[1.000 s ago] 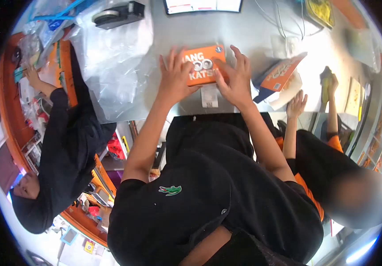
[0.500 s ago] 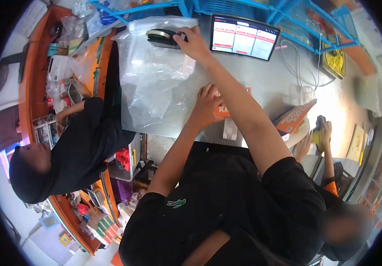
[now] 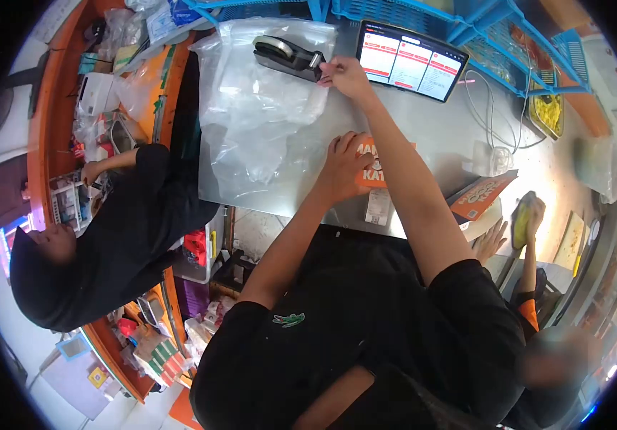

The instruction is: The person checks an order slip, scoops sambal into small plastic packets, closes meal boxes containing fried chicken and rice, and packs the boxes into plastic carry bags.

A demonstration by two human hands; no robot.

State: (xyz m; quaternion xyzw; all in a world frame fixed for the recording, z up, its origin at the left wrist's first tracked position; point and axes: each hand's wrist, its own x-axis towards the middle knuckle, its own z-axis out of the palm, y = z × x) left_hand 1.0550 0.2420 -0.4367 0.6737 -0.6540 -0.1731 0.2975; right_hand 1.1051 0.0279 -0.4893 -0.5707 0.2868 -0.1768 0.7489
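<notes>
A black tape dispenser (image 3: 294, 63) with a roll of tape lies on clear plastic bags. At its cutting end, my right hand (image 3: 348, 76) pinches the end of the tape, which hardly shows between the fingertips. Lower down, my left hand (image 3: 343, 163) is curled round the left side of an orange printed box (image 3: 374, 170) on the metal table. My right forearm covers part of this box. A white printed receipt (image 3: 377, 206) sticks out below it, towards my body.
Clear plastic bags (image 3: 240, 136) cover the table's left side. A tablet (image 3: 410, 61) stands at the back by blue baskets (image 3: 409, 11). Another orange carton (image 3: 482, 197) and a white cable (image 3: 491, 118) are to the right. Co-workers are on both sides; one holds a greenish object (image 3: 523, 221).
My right hand has moved from the dispenser's top to just off its cutting end, fingers pinched. The dispenser is turned slightly. My left hand stays on the orange box. The view has shifted a little.
</notes>
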